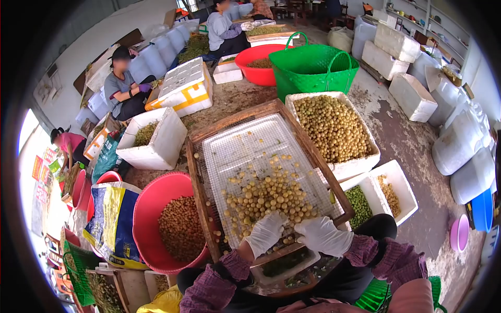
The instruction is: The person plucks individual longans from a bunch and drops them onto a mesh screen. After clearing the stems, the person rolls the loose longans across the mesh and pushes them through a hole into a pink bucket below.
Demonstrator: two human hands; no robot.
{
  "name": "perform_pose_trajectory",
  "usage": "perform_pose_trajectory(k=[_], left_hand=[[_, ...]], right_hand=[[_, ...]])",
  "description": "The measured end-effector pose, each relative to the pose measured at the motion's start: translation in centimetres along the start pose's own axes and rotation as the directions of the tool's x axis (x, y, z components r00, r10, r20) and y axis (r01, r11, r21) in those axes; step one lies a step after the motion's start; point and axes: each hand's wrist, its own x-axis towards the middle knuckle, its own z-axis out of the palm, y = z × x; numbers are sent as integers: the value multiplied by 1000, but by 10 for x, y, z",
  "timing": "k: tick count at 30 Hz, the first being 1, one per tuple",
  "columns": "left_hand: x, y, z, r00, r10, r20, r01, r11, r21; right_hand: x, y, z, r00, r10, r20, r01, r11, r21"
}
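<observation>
A wooden-framed mesh tray lies across the middle, a pile of round yellowish fruits on its nearer half. My left hand, in a white glove, touches the near edge of the pile, its fingers bent together; what they hold, if anything, is hidden. Just to the right, my right hand, gloved too, rests at the tray's near right part with its fingertips against the fruits. Its fingers are curled, and I cannot make out anything inside them.
Left of the tray stands a red tub of brownish fruits. A foam box of yellow fruits, smaller boxes with green fruits, and a green basket flank it. Several people sit farther off, one by a foam box.
</observation>
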Motion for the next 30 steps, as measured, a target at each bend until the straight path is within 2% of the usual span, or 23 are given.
perform_pose_trajectory(k=[1,2,5,6,8,9,11,13,14,15,17,18,21,26,29,30], left_hand=[[-3,-5,-3,998,-55,18,56,997,-60],[4,-2,-22,989,-105,104,98,993,73],[-3,-14,-39,986,-166,0,163,962,217],[-1,-13,-38,974,-226,-13,226,968,112],[7,0,-35,965,-234,120,238,971,-22],[10,6,-31,955,-230,185,249,964,-91],[9,12,-18,977,-126,173,153,976,-157],[8,19,-8,989,-61,138,86,979,-182],[11,20,-4,967,-117,228,145,983,-112],[12,19,1,973,-83,214,103,991,-83],[15,17,8,982,-7,190,11,1000,-20],[15,16,10,982,20,187,-18,1000,-12],[11,15,11,980,85,178,-90,996,17],[11,25,-1,975,143,167,-163,980,111],[21,29,-4,967,74,245,-122,974,189],[23,31,-8,969,-71,235,64,997,36]], right_hand=[[3,10,10,996,13,-85,-19,998,-60],[6,13,15,994,7,-105,-9,1000,-18],[17,20,31,993,-32,-115,20,994,-108],[19,21,34,997,-56,-49,48,987,-154],[26,16,27,992,-91,88,110,964,-243],[29,15,23,995,-45,85,61,978,-198],[35,15,14,995,49,84,-39,993,-114],[39,28,4,991,134,-31,-128,981,148],[40,33,-2,980,186,-78,-157,947,281],[39,38,-7,967,253,26,-237,863,446],[34,36,-30,912,322,253,-403,595,696],[32,42,-26,906,317,279,-412,516,751],[27,51,-21,918,295,265,-363,356,861],[24,48,-18,921,309,236,-310,219,925],[22,43,-10,928,322,189,-253,169,952],[22,42,-8,929,326,174,-235,156,959]])
